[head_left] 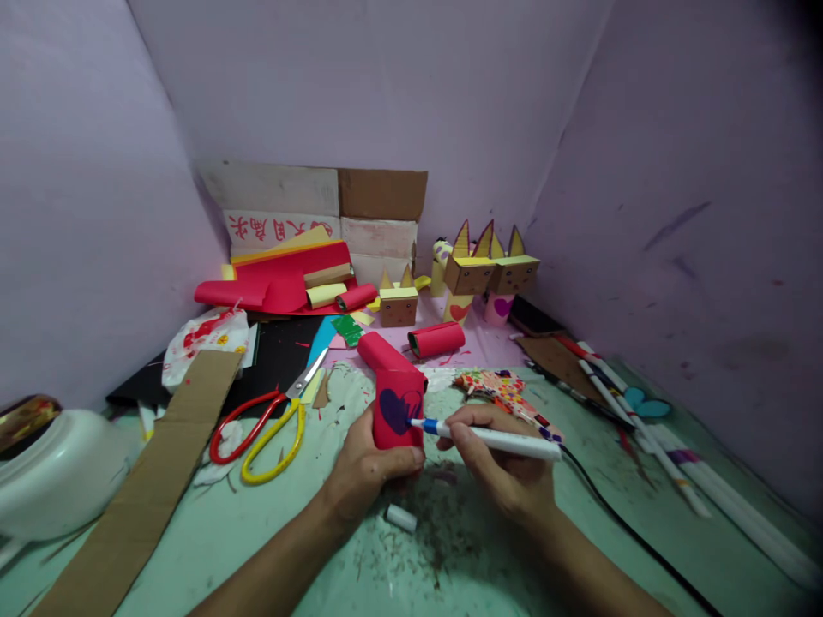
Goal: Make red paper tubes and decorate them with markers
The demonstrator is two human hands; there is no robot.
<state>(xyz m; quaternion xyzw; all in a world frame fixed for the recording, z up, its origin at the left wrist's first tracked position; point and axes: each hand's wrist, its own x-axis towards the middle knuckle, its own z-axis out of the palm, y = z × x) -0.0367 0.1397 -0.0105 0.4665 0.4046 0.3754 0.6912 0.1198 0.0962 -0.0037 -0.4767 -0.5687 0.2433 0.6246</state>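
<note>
My left hand (366, 467) is wrapped around a red paper-covered roll (399, 410) standing on the green table (193, 531). A dark purple heart is drawn on the roll's front. My right hand (505, 467) pinches a white marker (495, 440) with a blue tip; the tip touches the right edge of the heart. The marker's white cap (401, 518) lies on the table just in front of my left hand.
Red and yellow scissors (270, 420) lie left of the roll, beside a long cardboard strip (154, 480). Red rolls (437, 338), red paper sheets (283, 283) and cardboard animal figures (489, 274) stand behind. White sticks (643, 428) and a black cable (630, 531) lie right. A white container (57, 471) sits far left.
</note>
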